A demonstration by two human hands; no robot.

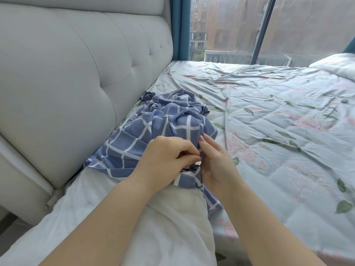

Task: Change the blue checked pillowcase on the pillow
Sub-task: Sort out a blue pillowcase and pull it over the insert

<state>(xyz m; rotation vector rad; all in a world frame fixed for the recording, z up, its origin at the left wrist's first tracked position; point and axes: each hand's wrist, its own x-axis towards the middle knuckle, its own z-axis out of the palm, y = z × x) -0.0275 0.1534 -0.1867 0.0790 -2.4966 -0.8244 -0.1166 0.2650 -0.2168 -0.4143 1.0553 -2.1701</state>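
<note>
A padded grey headboard [76,73] runs along the left of the bed, with a bare white pillow [96,217] lying lengthwise tight against it. The blue checked pillowcase [172,120] is bunched over the pillow's far end only, with its open edge gathered across the middle of the pillow and its loose folds piled towards the headboard.

The left hand [167,156] pinches that gathered edge between curled fingers and thumb. Touching it, the right hand [217,162] holds the same hem with its thumb laid along the cloth, and its fingers appear to be tucked underneath.

The case looks thin, light and limp. It is likely to wrinkle and catch on the soft filling rather than slide, so the open hem, held at two spread points, seems the best place to grip. The pillow should compress easily and weigh little.

The headboard leaves little room on the left side, and fabric could snag in the gap there. To the right, a rumpled quilt [278,121] printed with leaves and pink flowers covers the mattress and offers a soft working surface. Beyond it, a teal curtain [180,25] hangs beside a rain-streaked window [230,25], and white bedding [336,64] is heaped at the far right, well apart from the hands.
</note>
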